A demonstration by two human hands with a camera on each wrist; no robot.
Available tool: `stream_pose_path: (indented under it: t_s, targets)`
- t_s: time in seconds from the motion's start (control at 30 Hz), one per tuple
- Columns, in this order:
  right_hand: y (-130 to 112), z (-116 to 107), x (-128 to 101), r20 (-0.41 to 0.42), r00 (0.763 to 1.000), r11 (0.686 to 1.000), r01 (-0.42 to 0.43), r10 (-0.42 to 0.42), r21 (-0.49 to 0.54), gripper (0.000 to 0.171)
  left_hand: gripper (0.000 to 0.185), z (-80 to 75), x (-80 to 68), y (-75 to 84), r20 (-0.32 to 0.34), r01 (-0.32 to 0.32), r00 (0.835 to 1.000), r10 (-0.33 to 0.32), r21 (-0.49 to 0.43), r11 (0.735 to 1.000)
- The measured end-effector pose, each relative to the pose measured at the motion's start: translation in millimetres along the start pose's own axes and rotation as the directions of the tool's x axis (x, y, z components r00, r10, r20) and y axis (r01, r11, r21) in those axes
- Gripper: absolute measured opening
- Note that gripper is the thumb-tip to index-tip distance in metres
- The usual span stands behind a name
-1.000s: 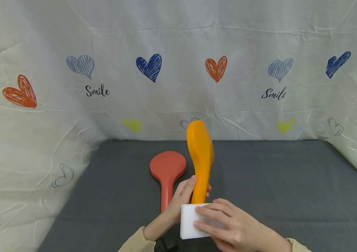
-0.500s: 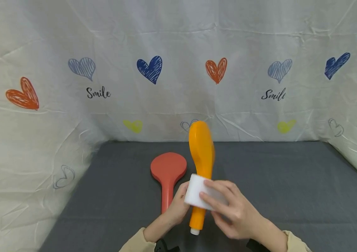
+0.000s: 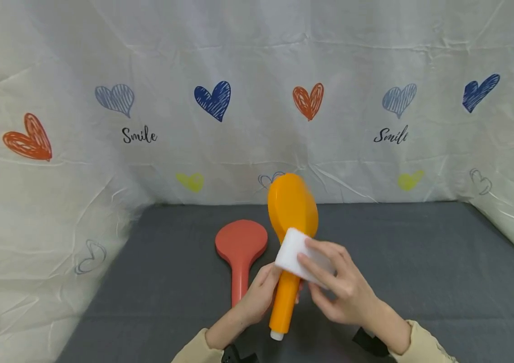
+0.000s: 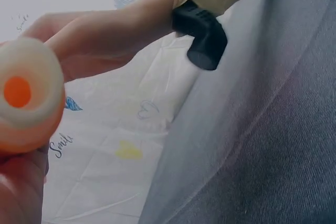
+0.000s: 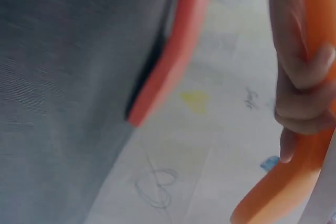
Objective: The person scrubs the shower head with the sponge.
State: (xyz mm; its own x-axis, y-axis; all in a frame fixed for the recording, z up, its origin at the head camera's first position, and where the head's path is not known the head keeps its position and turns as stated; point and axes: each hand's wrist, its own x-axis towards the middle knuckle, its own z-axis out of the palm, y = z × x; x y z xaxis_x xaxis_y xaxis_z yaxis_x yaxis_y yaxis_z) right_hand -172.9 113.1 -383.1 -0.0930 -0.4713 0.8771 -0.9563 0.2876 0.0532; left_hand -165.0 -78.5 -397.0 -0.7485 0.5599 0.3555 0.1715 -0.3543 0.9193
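An orange handheld shower head [image 3: 290,204] is held up over the table, head end up, its pale threaded end [image 3: 277,335] pointing down. My left hand [image 3: 257,297] grips its handle; in the right wrist view the fingers [image 5: 307,100] curl round the handle. My right hand [image 3: 343,282] holds a white sponge block [image 3: 294,251] against the upper handle, just below the head. The sponge hides that stretch of the handle. In the left wrist view the hollow connector [image 4: 50,85] of the shower head faces the camera.
A red shower head [image 3: 241,244] lies on the dark grey table cloth [image 3: 397,262], left of the orange one, its handle end behind my left arm. A pale curtain [image 3: 257,45] printed with hearts stands behind and at both sides.
The sponge in my right hand has moved up the orange shower head, from the handle's lower end to just under the head. The shower head has turned, showing more of its broad side.
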Motion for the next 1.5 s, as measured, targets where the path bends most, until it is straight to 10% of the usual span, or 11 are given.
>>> stream_pose_path:
  t_s: [0.13, 0.43, 0.6, 0.87, 1.07, 1.27, 1.5]
  targets:
    - [-3.1, 0.9, 2.8, -0.033, 0.996, 0.996, -0.085, 0.084, -0.020, 0.037, 0.042, 0.8, 0.4, 0.1, 0.051, 0.026, 0.998, -0.023, -0.060, 0.998]
    - [-37.0, 0.1, -18.8, 0.279, 0.946, 0.979, 0.190, -0.163, -0.071, 0.037, 0.045, -0.2, 3.4, 3.1, 0.041, 0.003, 0.999, 0.006, -0.215, 0.977]
    - [-22.4, -1.0, -10.6, 0.155, 0.978, 0.979, 0.162, -0.142, -0.126, 0.034, 0.053, -0.5, 2.7, 0.7, -0.026, -0.005, 1.000, 0.005, -0.013, 1.000]
    - [-3.1, -4.4, 0.9, 0.022, 0.990, 0.982, -0.133, 0.137, -0.134, 0.039, 0.059, 1.4, 4.1, -2.1, -0.084, 0.100, 0.992, -0.091, 0.115, 0.988]
    - [-27.2, 3.2, -6.7, 0.094, 0.996, 0.998, 0.013, -0.007, -0.067, 0.035, 0.063, 1.7, 3.4, 0.6, -0.116, 0.046, 0.992, -0.041, 0.038, 0.998]
    - [-46.0, 4.5, -18.2, 0.278, 0.953, 0.992, 0.126, -0.120, -0.003, 0.036, 0.061, 3.2, 8.0, 3.8, -0.185, 0.078, 0.980, -0.070, 0.035, 0.996]
    - [-15.4, 0.6, -1.8, 0.110, 0.994, 0.997, 0.033, -0.026, -0.066, 0.035, 0.060, 1.6, 3.4, -0.8, -0.163, 0.077, 0.983, -0.081, -0.034, 0.996]
